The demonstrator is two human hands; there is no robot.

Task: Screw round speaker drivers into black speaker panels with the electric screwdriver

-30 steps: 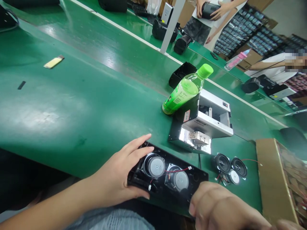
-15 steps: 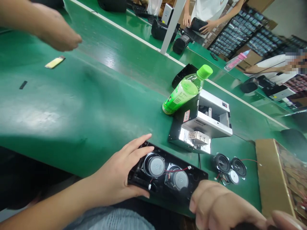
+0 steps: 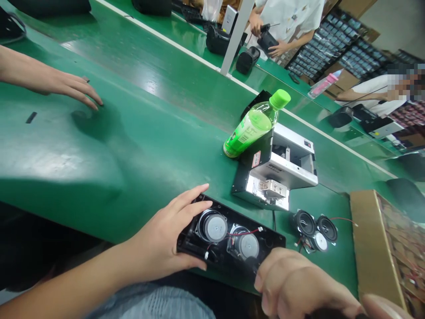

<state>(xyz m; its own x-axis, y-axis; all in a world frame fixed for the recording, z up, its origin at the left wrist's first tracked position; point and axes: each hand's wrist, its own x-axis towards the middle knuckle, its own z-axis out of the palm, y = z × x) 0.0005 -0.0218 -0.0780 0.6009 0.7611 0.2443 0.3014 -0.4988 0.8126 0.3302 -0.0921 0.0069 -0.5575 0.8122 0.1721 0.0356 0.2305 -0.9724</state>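
A black speaker housing point(image 3: 226, 261) lies tilted in front of me, its inside facing up. Two round speaker drivers are seated in it, a left one point(image 3: 215, 228) and a right one point(image 3: 248, 246), with red wires and white plugs. My left hand point(image 3: 172, 235) grips the housing's left end, thumb on the near edge and fingers over the far one. At the right end, my right hand point(image 3: 295, 283) is closed around a dark, screwdriver-like tool point(image 3: 254, 263), mostly hidden by the fingers. Its tip is beside the right driver; whether it touches a screw I cannot tell.
Behind the housing stands a silver-black machine point(image 3: 275, 168) with a green-capped bottle point(image 3: 250, 126) against it. Loose speaker drivers point(image 3: 314, 230) lie right, near a cardboard box point(image 3: 367, 235). Another person's hand point(image 3: 73, 88) reaches in from the left. Co-workers are across the bench.
The other person's hand at left has lowered to the table and spread over the yellow strip. A dark tool tip now shows by my right hand. My left hand keeps its hold.
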